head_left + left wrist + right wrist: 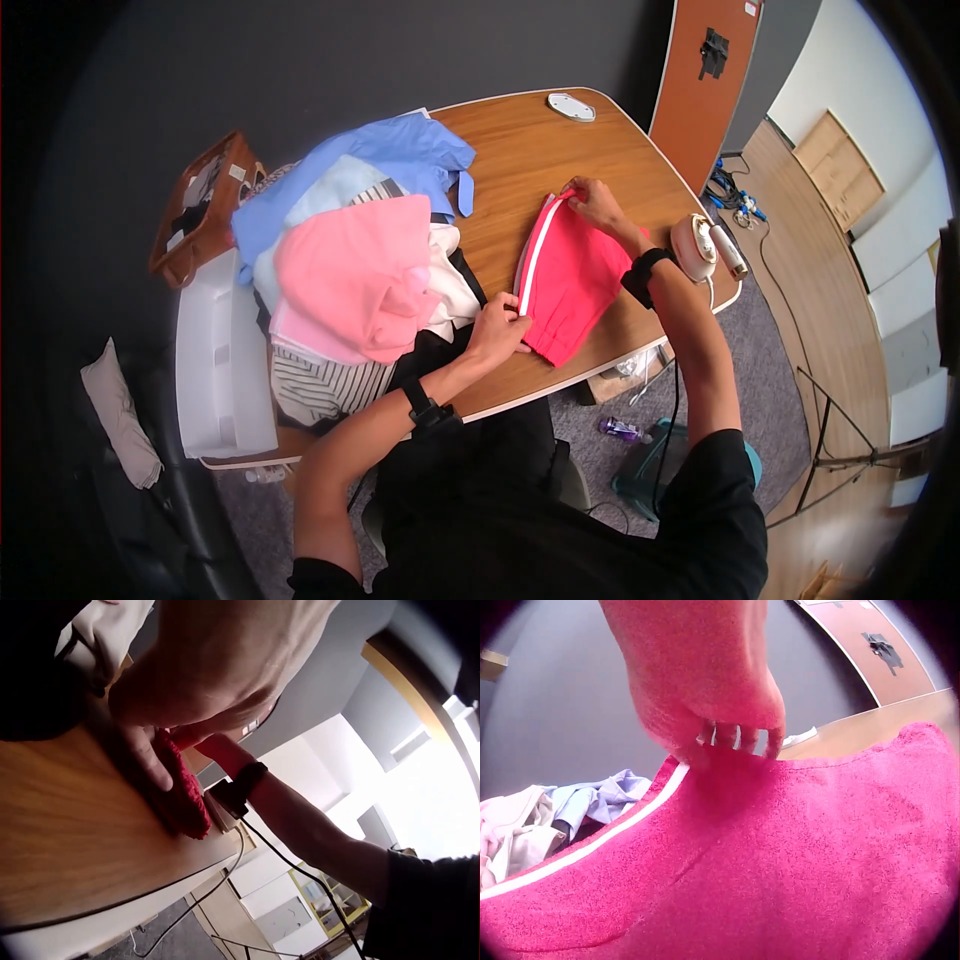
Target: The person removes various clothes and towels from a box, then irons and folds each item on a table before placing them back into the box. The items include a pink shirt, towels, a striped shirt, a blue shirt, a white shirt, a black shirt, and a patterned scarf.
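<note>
Bright pink shorts (580, 285) with a white side stripe lie folded on the wooden table, their gathered waistband towards the person. My left hand (493, 335) pinches the near end of the striped edge, thumb on top; the left wrist view shows the fabric (186, 806) beside its fingers. At the far end of the same stripe, my right hand (598, 207) pinches the hem corner. In the right wrist view, that hand (705, 682) lifts the edge of the cloth (795, 840), with its fingers behind the fabric.
A heap of clothes, topped by a pink garment (345, 270) and a blue shirt (420, 150), fills the table's left side. Beside it are a white bin (225, 365) and a brown basket (195, 215). A corded handheld appliance (692, 248) stands at the right edge; a white oval object (571, 107) lies far back.
</note>
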### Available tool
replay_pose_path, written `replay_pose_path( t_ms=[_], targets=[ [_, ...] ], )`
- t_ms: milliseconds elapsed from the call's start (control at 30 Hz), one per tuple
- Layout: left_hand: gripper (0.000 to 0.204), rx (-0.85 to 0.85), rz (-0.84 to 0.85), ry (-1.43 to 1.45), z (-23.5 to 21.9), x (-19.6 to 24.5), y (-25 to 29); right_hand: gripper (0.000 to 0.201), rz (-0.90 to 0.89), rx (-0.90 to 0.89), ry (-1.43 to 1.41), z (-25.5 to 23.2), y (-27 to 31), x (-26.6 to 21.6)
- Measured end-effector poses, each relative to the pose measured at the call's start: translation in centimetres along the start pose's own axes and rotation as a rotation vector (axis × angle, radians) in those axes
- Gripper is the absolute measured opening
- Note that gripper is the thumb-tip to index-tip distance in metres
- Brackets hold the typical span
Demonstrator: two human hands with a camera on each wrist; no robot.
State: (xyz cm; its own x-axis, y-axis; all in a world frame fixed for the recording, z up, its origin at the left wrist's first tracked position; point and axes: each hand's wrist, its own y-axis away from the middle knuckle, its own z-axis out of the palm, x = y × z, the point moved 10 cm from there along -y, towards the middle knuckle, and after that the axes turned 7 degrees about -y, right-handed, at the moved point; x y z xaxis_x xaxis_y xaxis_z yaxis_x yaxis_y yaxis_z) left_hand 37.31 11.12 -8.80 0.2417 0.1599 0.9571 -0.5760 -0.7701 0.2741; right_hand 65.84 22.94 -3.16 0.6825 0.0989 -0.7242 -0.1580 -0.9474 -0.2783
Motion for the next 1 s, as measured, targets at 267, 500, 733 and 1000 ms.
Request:
replay_pose_path(
  t_ms=[267, 500, 733, 1000],
  targets=[
    [0.041, -0.174, -0.136, -0.049, 0.5, -1.9, -2.2, 0.023, 0.178, 0.017, 0.208, 2.0, -1.3, 2.9],
    [0.041, -0.069, -0.020, -0.502, -0.7, 3.0, 0.8, 0.035, 0.171, 0.163, 0.408, 0.2, 0.1, -0.7],
    [0.050, 0.053, 0.698, -1.198, 4.0, 9.9, 5.7, 0.045, -0.317, -0.135, 0.579, 4.5, 5.6, -6.4],
    [0.086, -0.175, 0.626, -1.389, 7.2, 2.5, 5.0, 0.075, -0.049, -0.223, 0.527, 2.9, 11.4, -3.5]
  ],
)
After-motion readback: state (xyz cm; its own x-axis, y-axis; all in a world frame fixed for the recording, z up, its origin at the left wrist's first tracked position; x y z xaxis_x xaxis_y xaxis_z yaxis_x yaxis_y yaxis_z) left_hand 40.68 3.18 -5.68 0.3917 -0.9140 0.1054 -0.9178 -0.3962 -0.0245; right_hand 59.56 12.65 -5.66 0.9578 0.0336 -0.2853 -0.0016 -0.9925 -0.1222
